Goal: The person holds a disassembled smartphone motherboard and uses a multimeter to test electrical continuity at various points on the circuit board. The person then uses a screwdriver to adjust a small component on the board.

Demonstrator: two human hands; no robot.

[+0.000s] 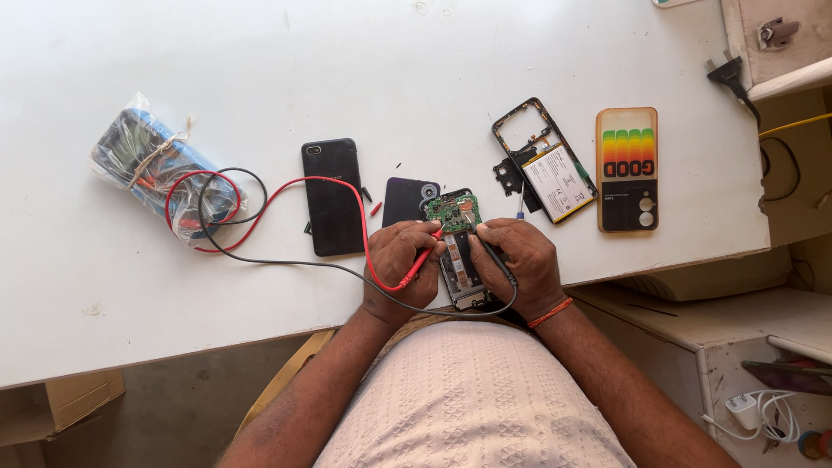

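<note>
1. left hand (400,260) is closed around a red probe (425,258), fingers pinching it, tip aimed at the green circuit board (454,211).
2. right hand (518,260) is closed around a black probe (490,250); most of the probe is hidden under the fingers, and its tip seems to meet the board, though contact cannot be confirmed.
3. the board sits in an opened phone (461,260) at the near edge of the white table (390,61), between both hands; the phone's near end is partly covered by the hands.
4. red lead (286,186) and black lead (295,263) run left to a meter wrapped in a clear bag (160,165); its face is hard to make out through the plastic.
5. a black phone (332,197) lies just left of the hands; a dark back cover (407,199) is partly hidden behind the left hand.
6. to the right lie a bare phone frame (524,130), a white battery (559,182) overlapping it, and a striped phone case (627,169).
7. a plug (728,74) at far right is partly cut off by a ledge.
</note>
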